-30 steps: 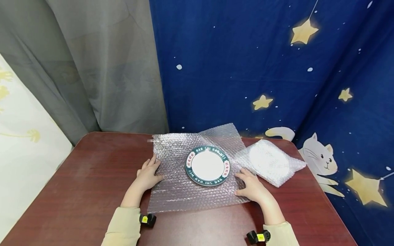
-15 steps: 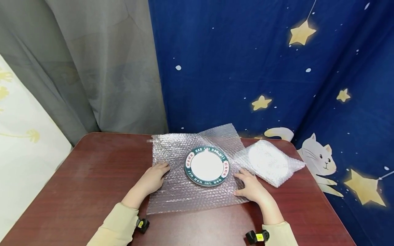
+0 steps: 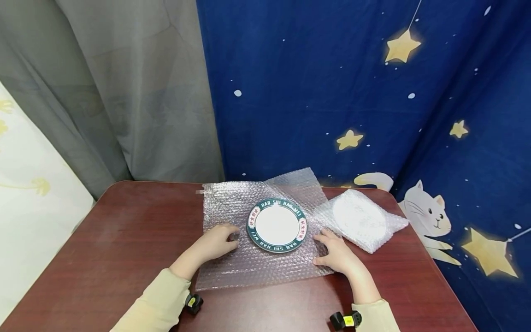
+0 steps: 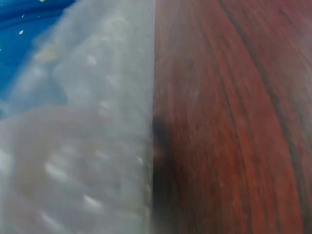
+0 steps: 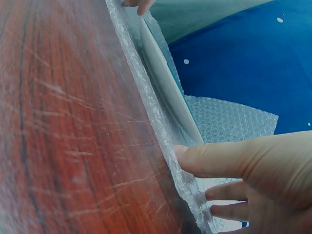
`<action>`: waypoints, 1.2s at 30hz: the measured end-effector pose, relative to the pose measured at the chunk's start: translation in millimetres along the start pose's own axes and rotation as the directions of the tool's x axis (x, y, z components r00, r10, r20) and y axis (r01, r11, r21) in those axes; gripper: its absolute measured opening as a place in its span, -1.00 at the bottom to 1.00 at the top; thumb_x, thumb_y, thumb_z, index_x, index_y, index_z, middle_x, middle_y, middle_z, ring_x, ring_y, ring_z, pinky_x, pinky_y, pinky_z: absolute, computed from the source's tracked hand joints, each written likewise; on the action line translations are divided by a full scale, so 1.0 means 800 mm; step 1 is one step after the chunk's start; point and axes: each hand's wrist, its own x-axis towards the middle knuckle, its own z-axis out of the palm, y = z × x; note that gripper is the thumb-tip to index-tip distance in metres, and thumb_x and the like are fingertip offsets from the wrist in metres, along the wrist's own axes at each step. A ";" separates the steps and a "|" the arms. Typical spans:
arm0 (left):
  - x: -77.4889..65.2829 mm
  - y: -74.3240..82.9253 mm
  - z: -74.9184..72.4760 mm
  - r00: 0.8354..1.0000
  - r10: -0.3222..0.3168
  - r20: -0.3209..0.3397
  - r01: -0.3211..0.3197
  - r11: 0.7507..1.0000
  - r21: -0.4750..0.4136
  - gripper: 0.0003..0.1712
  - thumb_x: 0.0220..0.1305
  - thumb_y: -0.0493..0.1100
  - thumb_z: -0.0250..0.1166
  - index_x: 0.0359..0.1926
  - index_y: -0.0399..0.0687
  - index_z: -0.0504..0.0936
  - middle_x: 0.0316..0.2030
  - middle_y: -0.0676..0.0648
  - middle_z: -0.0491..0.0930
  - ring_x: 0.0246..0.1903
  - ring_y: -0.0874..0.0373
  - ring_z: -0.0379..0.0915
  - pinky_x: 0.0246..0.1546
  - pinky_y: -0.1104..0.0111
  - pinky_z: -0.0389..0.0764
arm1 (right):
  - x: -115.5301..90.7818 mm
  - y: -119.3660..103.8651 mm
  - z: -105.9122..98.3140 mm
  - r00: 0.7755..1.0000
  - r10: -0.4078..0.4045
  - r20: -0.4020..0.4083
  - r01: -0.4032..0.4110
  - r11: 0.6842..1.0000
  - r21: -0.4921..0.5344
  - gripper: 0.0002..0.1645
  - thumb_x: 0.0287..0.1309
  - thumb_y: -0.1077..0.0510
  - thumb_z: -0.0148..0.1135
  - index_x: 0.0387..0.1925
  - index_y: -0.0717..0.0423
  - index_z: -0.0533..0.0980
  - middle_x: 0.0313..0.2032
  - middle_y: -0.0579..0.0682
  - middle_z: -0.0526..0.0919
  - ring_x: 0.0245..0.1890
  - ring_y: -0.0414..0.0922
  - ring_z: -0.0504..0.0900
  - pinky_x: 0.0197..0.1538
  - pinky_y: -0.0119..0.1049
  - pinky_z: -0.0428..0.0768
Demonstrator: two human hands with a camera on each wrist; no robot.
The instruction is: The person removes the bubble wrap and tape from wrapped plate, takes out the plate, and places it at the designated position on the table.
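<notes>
A round plate (image 3: 277, 226) with a white centre and a lettered green rim lies on a sheet of bubble wrap (image 3: 232, 272). Left of the plate, my left hand (image 3: 213, 243) is over the wrap, thumb and fingers apart and just short of the rim. My right hand (image 3: 338, 252) rests at the sheet's right side, its fingers spread and holding nothing. In the right wrist view the plate (image 5: 170, 80) shows edge-on, beyond the thumb. Blurred bubble wrap (image 4: 97, 126) fills the left half of the left wrist view.
A bubble-wrapped bundle (image 3: 365, 221) with something round and white inside lies at the right, against the sheet. All of it is on a reddish-brown wooden table (image 3: 124, 249). Grey and blue curtains (image 3: 298, 92) hang behind the far edge.
My left hand has moved right from the sheet's left edge, over the wrap and close to the plate. The right hand and the plate have stayed in place.
</notes>
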 end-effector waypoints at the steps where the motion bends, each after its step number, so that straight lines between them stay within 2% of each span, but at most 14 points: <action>1: 0.002 0.001 0.001 1.000 -0.018 0.003 0.018 1.000 -0.024 -0.53 0.16 -0.21 0.29 0.09 -0.31 0.56 -0.45 -0.01 0.54 -0.45 0.14 0.45 -0.36 0.25 0.50 | 0.000 0.000 0.000 1.000 0.001 0.000 -0.001 1.000 0.002 -0.21 -0.18 0.16 0.53 0.14 0.36 0.46 0.25 0.43 0.27 0.30 0.34 0.16 0.25 0.32 0.08; 4: 0.008 0.002 0.006 0.995 -0.095 0.015 0.096 0.987 -0.128 -0.43 0.15 -0.20 0.27 0.18 -0.36 0.47 -0.63 0.04 0.41 -0.65 0.22 0.29 -0.58 0.34 0.37 | 0.000 0.001 0.001 1.000 0.003 -0.001 -0.003 1.000 0.001 -0.22 -0.18 0.17 0.52 0.14 0.36 0.46 0.25 0.43 0.27 0.30 0.34 0.16 0.25 0.33 0.08; 7: 0.011 0.003 0.010 0.984 -0.175 0.043 0.180 0.945 -0.275 -0.36 0.20 -0.18 0.25 0.26 -0.35 0.37 -0.64 0.00 0.47 -0.69 0.19 0.36 -0.65 0.35 0.42 | 0.000 0.002 0.001 1.000 0.002 -0.001 -0.002 1.000 0.001 -0.21 -0.18 0.17 0.52 0.14 0.36 0.46 0.25 0.43 0.27 0.30 0.34 0.16 0.25 0.33 0.07; 9: 0.013 0.005 0.014 0.972 -0.224 0.076 0.236 0.891 -0.387 -0.34 0.23 -0.18 0.23 0.30 -0.35 0.30 -0.60 -0.04 0.53 -0.68 0.15 0.44 -0.67 0.31 0.50 | 0.000 0.001 0.000 1.000 -0.001 0.000 0.001 1.000 0.000 -0.21 -0.18 0.16 0.53 0.14 0.35 0.46 0.25 0.43 0.27 0.30 0.34 0.16 0.25 0.34 0.07; 13: 0.017 0.015 0.019 0.942 -0.294 0.164 0.333 0.743 -0.581 -0.29 0.30 -0.18 0.18 0.38 -0.36 0.14 -0.50 -0.14 0.61 -0.64 0.07 0.54 -0.63 0.25 0.61 | 0.000 0.000 -0.001 1.000 -0.002 -0.004 0.002 1.000 -0.001 -0.20 -0.19 0.15 0.54 0.14 0.35 0.47 0.25 0.42 0.28 0.30 0.35 0.17 0.25 0.33 0.07; 16: 0.020 0.022 0.023 0.926 -0.312 0.214 0.371 0.646 -0.667 -0.24 0.33 -0.16 0.14 0.41 -0.35 0.03 -0.45 -0.19 0.63 -0.61 0.04 0.58 -0.61 0.24 0.63 | 0.000 -0.001 -0.002 1.000 -0.002 -0.006 0.002 1.000 -0.001 -0.20 -0.20 0.15 0.54 0.13 0.36 0.47 0.25 0.42 0.28 0.30 0.34 0.17 0.25 0.33 0.08; 19: 0.024 0.026 0.029 0.918 -0.311 0.244 0.386 0.572 -0.724 -0.21 0.34 -0.16 0.12 0.43 -0.35 -0.05 -0.42 -0.22 0.65 -0.59 0.02 0.61 -0.57 0.23 0.65 | 0.000 -0.002 -0.002 1.000 0.000 -0.002 0.000 1.000 0.004 -0.20 -0.19 0.15 0.54 0.14 0.36 0.46 0.25 0.42 0.28 0.30 0.34 0.16 0.25 0.32 0.08; 22: 0.028 0.029 0.035 0.913 -0.314 0.261 0.395 0.513 -0.763 -0.20 0.33 -0.19 0.10 0.43 -0.34 -0.10 -0.40 -0.25 0.65 -0.57 0.02 0.63 -0.54 0.22 0.66 | -0.001 -0.002 -0.002 1.000 0.001 0.005 -0.001 1.000 0.006 -0.20 -0.19 0.15 0.54 0.14 0.36 0.46 0.25 0.42 0.28 0.30 0.34 0.16 0.25 0.33 0.08; 25: 0.032 0.032 0.040 0.910 -0.321 0.260 0.392 0.470 -0.791 -0.17 0.32 -0.21 0.09 0.44 -0.33 -0.16 -0.38 -0.28 0.63 -0.55 0.02 0.63 -0.52 0.23 0.67 | -0.001 -0.003 -0.002 1.000 0.007 0.007 -0.007 1.000 0.009 -0.20 -0.19 0.16 0.54 0.14 0.36 0.46 0.25 0.43 0.27 0.31 0.34 0.15 0.26 0.32 0.07; 29: 0.035 0.033 0.045 0.910 -0.338 0.242 0.378 0.431 -0.819 -0.19 0.33 -0.26 0.06 0.45 -0.31 -0.17 -0.40 -0.30 0.60 -0.56 0.00 0.64 -0.51 0.23 0.67 | 0.000 -0.002 -0.003 1.000 0.010 0.006 -0.010 1.000 0.009 -0.21 -0.19 0.16 0.54 0.14 0.35 0.47 0.26 0.43 0.26 0.32 0.33 0.14 0.27 0.31 0.07; 31: 0.037 0.034 0.047 0.908 -0.346 0.235 0.373 0.418 -0.828 -0.21 0.33 -0.29 0.06 0.44 -0.30 -0.14 -0.43 -0.31 0.60 -0.57 -0.01 0.64 -0.52 0.24 0.67 | 0.000 -0.001 -0.003 1.000 0.009 0.008 -0.009 1.000 0.007 -0.20 -0.19 0.15 0.54 0.14 0.35 0.46 0.26 0.43 0.26 0.32 0.32 0.14 0.27 0.31 0.06; 36: 0.040 0.032 0.053 0.906 -0.364 0.217 0.367 0.415 -0.833 -0.27 0.33 -0.35 0.05 0.42 -0.32 -0.06 -0.50 -0.32 0.60 -0.60 -0.03 0.63 -0.56 0.25 0.66 | 0.000 0.000 -0.001 1.000 0.008 0.008 -0.008 1.000 0.009 -0.20 -0.19 0.15 0.54 0.14 0.35 0.46 0.26 0.43 0.26 0.32 0.33 0.14 0.27 0.32 0.06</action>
